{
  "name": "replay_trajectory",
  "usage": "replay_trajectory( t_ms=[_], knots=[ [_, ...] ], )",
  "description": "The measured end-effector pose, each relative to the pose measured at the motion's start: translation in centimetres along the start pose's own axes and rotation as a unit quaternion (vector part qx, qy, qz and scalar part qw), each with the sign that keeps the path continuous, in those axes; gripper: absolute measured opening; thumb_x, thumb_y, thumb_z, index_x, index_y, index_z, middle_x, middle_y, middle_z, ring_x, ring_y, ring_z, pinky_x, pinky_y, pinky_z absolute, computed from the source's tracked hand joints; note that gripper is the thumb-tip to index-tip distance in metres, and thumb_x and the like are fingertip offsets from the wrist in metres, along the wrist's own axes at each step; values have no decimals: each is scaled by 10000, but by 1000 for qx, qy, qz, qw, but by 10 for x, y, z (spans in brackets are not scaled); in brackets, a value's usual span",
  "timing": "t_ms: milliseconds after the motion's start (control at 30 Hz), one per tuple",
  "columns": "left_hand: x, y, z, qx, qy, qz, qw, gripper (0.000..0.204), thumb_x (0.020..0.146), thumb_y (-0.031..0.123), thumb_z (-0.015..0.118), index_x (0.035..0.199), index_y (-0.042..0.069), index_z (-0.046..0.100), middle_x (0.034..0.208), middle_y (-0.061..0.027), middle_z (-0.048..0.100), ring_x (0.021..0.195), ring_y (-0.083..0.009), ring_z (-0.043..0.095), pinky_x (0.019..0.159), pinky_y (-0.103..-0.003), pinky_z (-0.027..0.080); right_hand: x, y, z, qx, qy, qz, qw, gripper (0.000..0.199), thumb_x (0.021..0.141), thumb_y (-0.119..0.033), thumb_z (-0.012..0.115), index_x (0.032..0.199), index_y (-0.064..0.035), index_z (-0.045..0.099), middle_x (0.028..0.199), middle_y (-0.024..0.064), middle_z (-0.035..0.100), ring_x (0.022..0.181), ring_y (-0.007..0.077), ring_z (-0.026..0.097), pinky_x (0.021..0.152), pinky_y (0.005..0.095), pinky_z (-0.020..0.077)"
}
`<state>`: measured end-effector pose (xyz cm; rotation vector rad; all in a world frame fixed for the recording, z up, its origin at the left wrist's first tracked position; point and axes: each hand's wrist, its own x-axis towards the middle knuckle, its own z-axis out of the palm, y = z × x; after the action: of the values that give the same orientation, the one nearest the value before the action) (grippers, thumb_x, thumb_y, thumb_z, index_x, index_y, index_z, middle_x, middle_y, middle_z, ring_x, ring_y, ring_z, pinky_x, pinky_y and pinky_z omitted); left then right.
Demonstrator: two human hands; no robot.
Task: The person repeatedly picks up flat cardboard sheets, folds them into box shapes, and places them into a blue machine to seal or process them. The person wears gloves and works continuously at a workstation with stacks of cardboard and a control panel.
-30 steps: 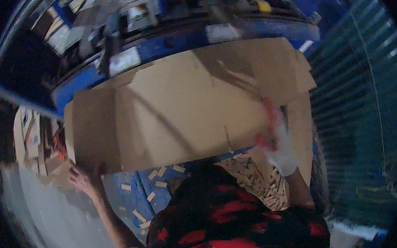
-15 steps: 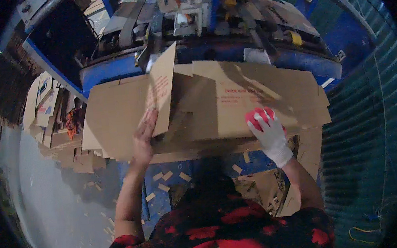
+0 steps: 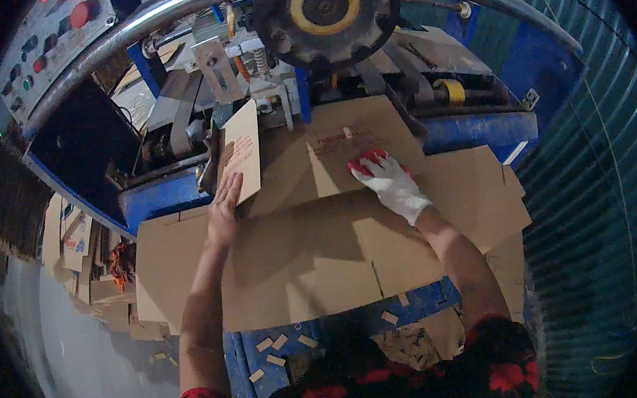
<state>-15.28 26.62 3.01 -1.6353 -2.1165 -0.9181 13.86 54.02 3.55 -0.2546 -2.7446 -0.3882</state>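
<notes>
Cardboard sheet [image 3: 283, 183], brown with red print, sits part-folded at frame centre, far end at the blue metal machine [image 3: 470, 133]. Left flap [image 3: 250, 163] of the sheet stands up, tilted; right printed panel [image 3: 365, 128] is folded over inward. Bare left hand [image 3: 225, 206], left of centre: fingers straight and close together, laid against the flap's lower part; thumb side hard to see, so can't tell whether it pinches the edge. Right hand [image 3: 388, 182], right of centre, in a white knit glove with red-coated fingers: fingers spread, pressed down on the right panel, nothing gripped. Brown cardboard sheets [image 3: 302, 275] lie flat below, across mid-frame. Black round wheel with yellow ring [image 3: 326, 5] top centre; grey control panel with red and green buttons [image 3: 53, 55] upper left. Green corrugated wall [image 3: 583, 230] right side. Small cardboard offcuts [image 3: 275, 360] lower centre; grey floor [image 3: 77, 360] lower left.
</notes>
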Motion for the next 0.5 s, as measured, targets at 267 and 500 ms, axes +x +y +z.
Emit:
replay_trajectory(
  t_ms=[267,500],
  knots=[
    [97,-48,60,75,-51,-160,983,586,805,-67,463,1377,32,384,1327,-231,475,1174,-396,493,966,-415,422,101,44,20,9,31,64,997,489,821,-80,504,1299,-181,501,1242,118,539,1163,329,505,986,488,386],
    [-89,-16,-8,-12,-96,-111,989,432,835,-27,565,1262,24,525,1360,-148,479,1272,-339,426,1056,-392,361,-66,95,-29,76,172,270,944,454,766,-170,661,1200,-76,565,1120,184,604,993,363,594,870,393,477]
  ],
)
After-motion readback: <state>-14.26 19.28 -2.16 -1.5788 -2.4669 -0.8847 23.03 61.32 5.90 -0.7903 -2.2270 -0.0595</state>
